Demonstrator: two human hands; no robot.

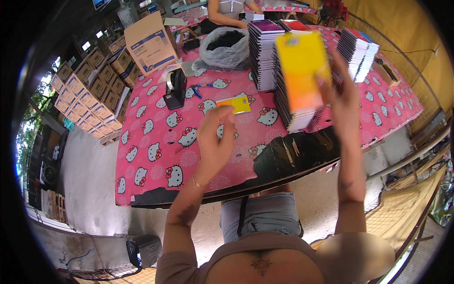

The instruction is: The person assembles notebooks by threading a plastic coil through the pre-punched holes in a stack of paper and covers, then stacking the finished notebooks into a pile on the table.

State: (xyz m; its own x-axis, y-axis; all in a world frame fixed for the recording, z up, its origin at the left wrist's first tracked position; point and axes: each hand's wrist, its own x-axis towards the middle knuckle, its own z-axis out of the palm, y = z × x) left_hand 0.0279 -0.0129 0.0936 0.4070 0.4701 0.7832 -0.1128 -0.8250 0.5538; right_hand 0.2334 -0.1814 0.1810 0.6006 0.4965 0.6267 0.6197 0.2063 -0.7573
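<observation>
My right hand [343, 92] grips a yellow-and-orange spiral notebook [302, 66] by its right side, holding it up in front of the notebook stacks. Motion blurs that hand a little. Over the middle of the table, my left hand [215, 137] is closed with its fingers curled; whatever it may hold is too small or hidden to make out. Just beyond its fingertips lies a small, flat yellow item [242, 104], partly covered by the hand. Tall stacks of spiral notebooks [262, 57] rise beside and behind the raised notebook, one with a purple cover on top.
On the pink patterned table [156, 137] stand a black tape dispenser [175, 90], blue-handled pliers [197, 90], a plastic bag of black coils [224, 47], and an open carton [150, 45]. More notebooks [357, 54] stand at the right. Another person [227, 9] is across the table. Cartons [92, 92] are piled left.
</observation>
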